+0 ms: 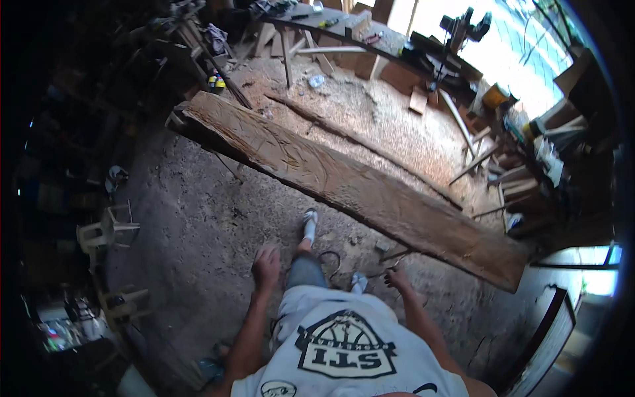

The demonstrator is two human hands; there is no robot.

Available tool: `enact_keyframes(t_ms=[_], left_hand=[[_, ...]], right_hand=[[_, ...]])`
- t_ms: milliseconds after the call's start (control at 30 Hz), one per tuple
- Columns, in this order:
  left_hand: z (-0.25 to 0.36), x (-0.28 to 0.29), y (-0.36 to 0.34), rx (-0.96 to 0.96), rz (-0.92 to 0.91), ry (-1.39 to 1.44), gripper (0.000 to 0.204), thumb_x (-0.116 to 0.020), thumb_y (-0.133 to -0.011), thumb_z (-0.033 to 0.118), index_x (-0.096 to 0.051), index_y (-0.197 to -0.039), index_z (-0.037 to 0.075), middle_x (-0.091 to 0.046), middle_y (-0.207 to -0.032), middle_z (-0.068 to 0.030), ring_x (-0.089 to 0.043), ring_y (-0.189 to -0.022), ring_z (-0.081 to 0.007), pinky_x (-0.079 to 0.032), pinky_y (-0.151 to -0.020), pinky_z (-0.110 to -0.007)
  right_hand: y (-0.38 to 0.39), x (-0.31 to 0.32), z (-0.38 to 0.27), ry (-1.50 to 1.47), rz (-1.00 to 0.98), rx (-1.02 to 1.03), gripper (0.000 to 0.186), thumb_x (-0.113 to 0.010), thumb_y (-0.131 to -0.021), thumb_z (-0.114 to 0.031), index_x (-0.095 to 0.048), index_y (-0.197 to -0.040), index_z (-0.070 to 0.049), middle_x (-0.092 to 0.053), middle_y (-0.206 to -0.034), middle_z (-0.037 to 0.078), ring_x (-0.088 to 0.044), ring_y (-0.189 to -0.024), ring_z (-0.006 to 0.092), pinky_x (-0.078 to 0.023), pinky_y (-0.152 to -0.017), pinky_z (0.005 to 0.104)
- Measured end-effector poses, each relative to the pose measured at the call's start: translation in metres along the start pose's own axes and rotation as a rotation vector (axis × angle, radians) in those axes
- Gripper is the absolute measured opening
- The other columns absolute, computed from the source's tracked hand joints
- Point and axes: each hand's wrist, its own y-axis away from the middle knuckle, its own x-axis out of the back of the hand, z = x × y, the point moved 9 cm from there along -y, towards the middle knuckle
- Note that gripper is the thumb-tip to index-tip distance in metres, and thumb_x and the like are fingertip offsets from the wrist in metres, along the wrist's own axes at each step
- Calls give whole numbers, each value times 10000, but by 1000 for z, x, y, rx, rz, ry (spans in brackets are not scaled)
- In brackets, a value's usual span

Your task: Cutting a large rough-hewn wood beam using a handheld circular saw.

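Note:
A long, thick wooden plank [344,173] with a rough, grooved face lies slantwise ahead of me, raised off the floor on supports. My left hand [266,266] hangs beside my left thigh, short of the plank, its fingers loosely stretched and nothing seen in them. Lower right of the middle, my right hand [399,279] hangs near the plank's near edge without touching it. Its fingers look slightly curled and apart, with no held thing visible. A thin dark cord [336,257] curls on the floor between my legs and the right hand.
Beyond the plank, a long narrow pole [370,147] lies over sawdust. A workbench [390,41] with tools curves along the back. Plastic chairs [118,226] stand at the left. Wood scraps and a yellow container [495,96] crowd the right. A panel [546,344] leans at lower right.

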Motion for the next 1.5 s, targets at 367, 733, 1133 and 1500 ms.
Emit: enact_keyframes(t_ms=[367, 733, 1133, 1500], left_hand=[[97, -156, -245, -861, -638, -274, 717, -727, -951, 372, -467, -1544, 65, -399, -1615, -251, -373, -1486, -455, -336, -1213, -521], [101, -129, -219, -1011, -895, -158, 409, -685, -1018, 230, -643, -1373, 31, -731, -1142, -217, -702, -1059, -377, -538, -927, -445], [132, -180, 48, -1453, -1426, -153, 250, -690, -984, 242, -752, -1168, 85, -760, -1016, -152, -739, -901, -342, -567, -798, -423], [170, -532, 195, -1776, -1233, -144, 238, -737, -919, 301, -781, -997, 80, -757, -1025, -167, -711, -1000, -364, -534, -934, -457]], right_hand=[[161, -127, 98, 182, 544, -143, 404, -607, -939, -333, -732, -889, 48, -728, -824, 240, -738, -769, 358, -578, -690, 459], [164, -416, 81, -1086, 426, -559, 225, -610, -960, -227, -712, -948, -27, -693, -790, 83, -661, -583, 177, -530, -468, 347], [118, -537, 84, -1251, 640, -468, 295, -597, -956, -265, -733, -923, -4, -724, -777, 82, -701, -629, 187, -559, -531, 364], [42, -514, 113, -1701, 789, -511, 251, -624, -992, -238, -726, -1056, -17, -705, -824, 52, -669, -651, 134, -520, -535, 313]])
